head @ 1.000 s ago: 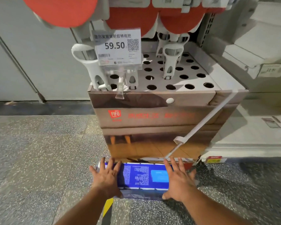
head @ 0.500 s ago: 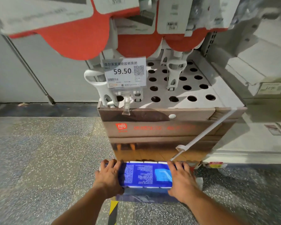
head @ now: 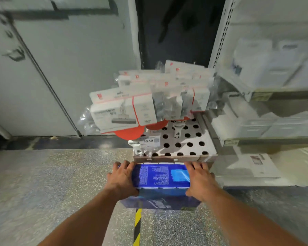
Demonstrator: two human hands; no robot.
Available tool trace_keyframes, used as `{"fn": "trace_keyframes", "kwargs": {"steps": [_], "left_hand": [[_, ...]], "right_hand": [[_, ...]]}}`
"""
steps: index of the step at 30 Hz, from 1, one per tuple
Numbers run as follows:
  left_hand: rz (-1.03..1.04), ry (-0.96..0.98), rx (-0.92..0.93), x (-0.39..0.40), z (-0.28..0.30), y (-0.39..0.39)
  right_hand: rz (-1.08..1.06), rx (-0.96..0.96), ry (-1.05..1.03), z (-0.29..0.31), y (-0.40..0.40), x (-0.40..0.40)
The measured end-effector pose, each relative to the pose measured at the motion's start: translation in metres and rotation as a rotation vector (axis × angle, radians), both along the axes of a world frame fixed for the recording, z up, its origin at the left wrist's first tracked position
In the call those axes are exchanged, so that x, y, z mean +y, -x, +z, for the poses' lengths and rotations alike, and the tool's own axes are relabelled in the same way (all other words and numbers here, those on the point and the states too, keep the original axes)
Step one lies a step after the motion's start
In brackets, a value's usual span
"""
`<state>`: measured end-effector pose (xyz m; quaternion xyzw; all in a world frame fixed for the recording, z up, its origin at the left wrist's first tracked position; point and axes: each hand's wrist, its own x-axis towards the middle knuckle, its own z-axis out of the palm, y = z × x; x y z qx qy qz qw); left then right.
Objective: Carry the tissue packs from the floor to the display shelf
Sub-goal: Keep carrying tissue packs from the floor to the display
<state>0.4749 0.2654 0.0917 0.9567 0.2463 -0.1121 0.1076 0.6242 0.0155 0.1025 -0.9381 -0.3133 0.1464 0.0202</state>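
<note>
A blue tissue pack [head: 161, 176] with white print and a lighter blue patch is held off the floor between both hands. My left hand [head: 122, 177] grips its left end, fingers curled over the top edge. My right hand [head: 199, 180] grips its right end the same way. The pack hangs in front of a cardboard mop display [head: 174, 157]. The display shelf [head: 267, 139] with white tissue packs stands at the right, blurred.
Packaged mop heads [head: 124, 110] with red pads hang over the perforated display top. A price tag [head: 148, 140] reads 59.50. Grey wall panels fill the left. Speckled floor with a yellow-black stripe [head: 137, 226] lies below. A white base ledge [head: 252, 173] runs under the shelf.
The pack has come up off the floor in both hands. The view has risen and tilted up, bringing the mop packages and the shelves into sight.
</note>
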Motion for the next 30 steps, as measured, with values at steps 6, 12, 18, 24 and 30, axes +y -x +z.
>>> {"fn": "trace_keyframes", "kwargs": {"steps": [6,12,18,24,30], "left_hand": [[0.044,-0.067,-0.076,-0.037,0.136,0.05],[0.065,-0.174,-0.151,-0.09,0.228,0.11],[0.108,-0.265,-0.197,-0.113,0.31,0.173],[0.207,-0.284,-0.284,-0.101,0.386,0.248],[0.304,-0.233,-0.317,-0.061,0.475,0.327]], "right_hand": [[0.029,-0.083,-0.052,0.127,0.04,-0.03],[0.104,-0.149,-0.097,0.21,0.085,-0.078],[0.231,-0.189,-0.16,0.297,0.123,-0.092],[0.336,-0.206,-0.233,0.384,0.173,-0.063],[0.518,-0.201,-0.267,0.476,0.222,-0.011]]}}
